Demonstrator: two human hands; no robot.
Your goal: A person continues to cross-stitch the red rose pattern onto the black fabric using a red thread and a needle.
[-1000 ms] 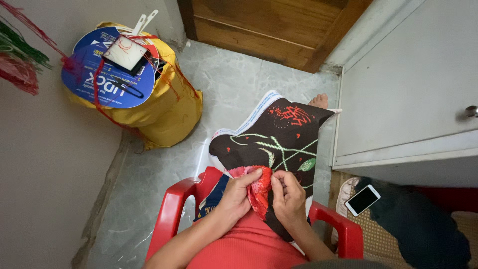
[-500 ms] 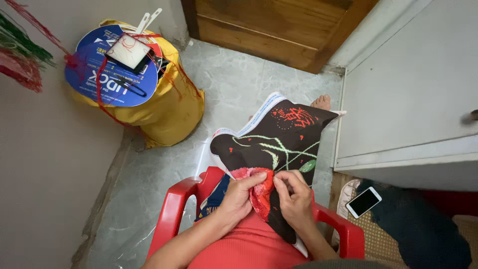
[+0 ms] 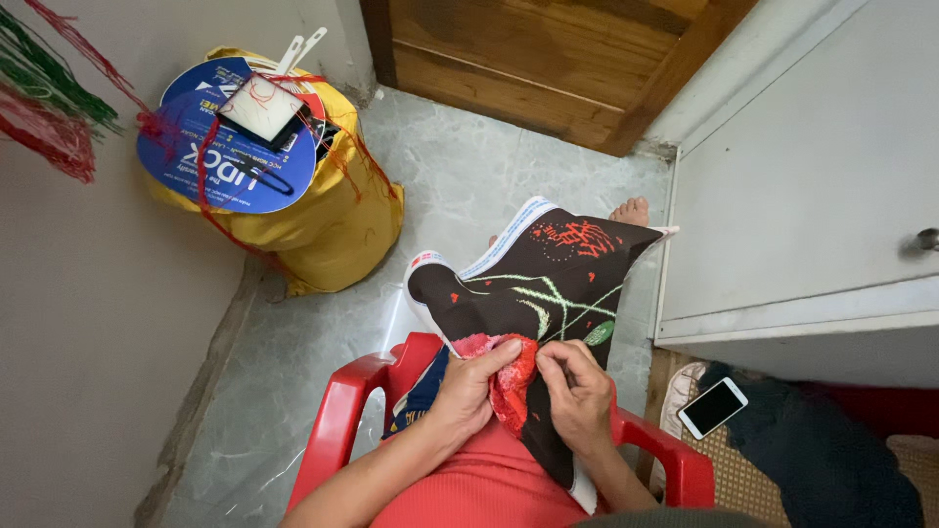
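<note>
Embroidery cloth pinched — chair arms flanking.

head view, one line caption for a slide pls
Seated in a red plastic chair, left hand and right hand work on black embroidered cloth beside a yellow bag.

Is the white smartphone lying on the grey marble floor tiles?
No, the white smartphone lies screen-up on a tan woven mat beside the red plastic chair, against a dark cloth.

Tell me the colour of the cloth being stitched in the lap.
Black cloth with red and green embroidery and a white edge, seen from the head view.
</note>
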